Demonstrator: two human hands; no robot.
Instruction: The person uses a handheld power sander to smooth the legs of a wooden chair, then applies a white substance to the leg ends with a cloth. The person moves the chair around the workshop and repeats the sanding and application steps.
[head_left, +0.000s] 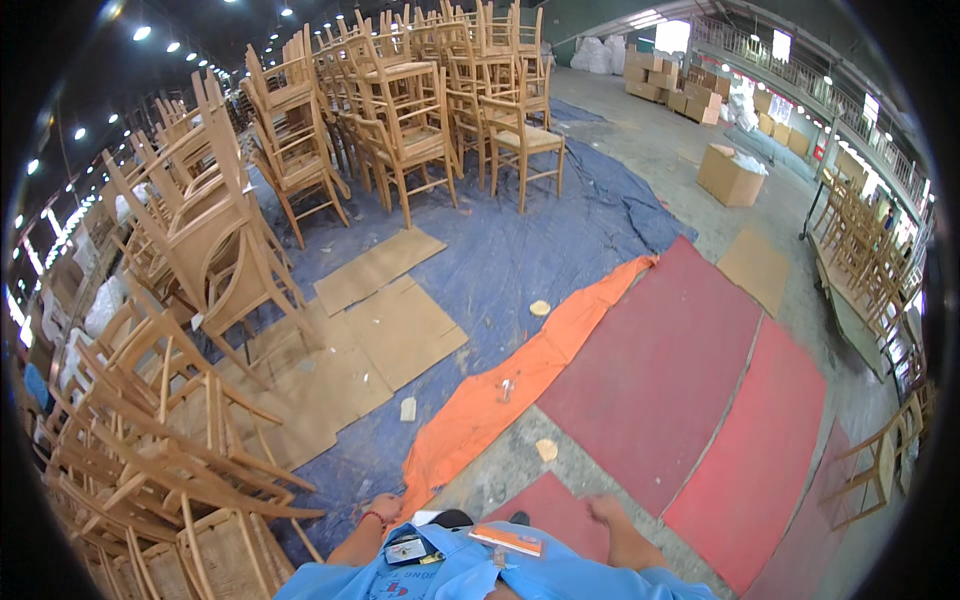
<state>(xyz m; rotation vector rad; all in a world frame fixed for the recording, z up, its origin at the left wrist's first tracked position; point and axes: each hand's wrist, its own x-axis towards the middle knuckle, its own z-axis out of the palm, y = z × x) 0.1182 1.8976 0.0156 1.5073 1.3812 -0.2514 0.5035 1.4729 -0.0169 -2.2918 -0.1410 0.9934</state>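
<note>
My left hand (387, 506) hangs low beside my body, with a red band at the wrist. It is nearest to the end of an orange sheet (520, 365) on the floor, and its fingers are too small to make out. On the other side, my right hand (601, 508) is held out over red matting (550, 508), its fingers blurred. I see nothing held in either hand. To the left, wooden chairs (225, 520) lie piled on one another, apart from my left hand.
Stacked wooden chairs (400, 140) stand ahead on a blue tarp (500, 250). Flat cardboard sheets (405, 330) cover part of it. Wide red mats (650, 375) spread to the right. A cardboard box (730, 178) and a platform loaded with chairs (850, 290) stand farther right.
</note>
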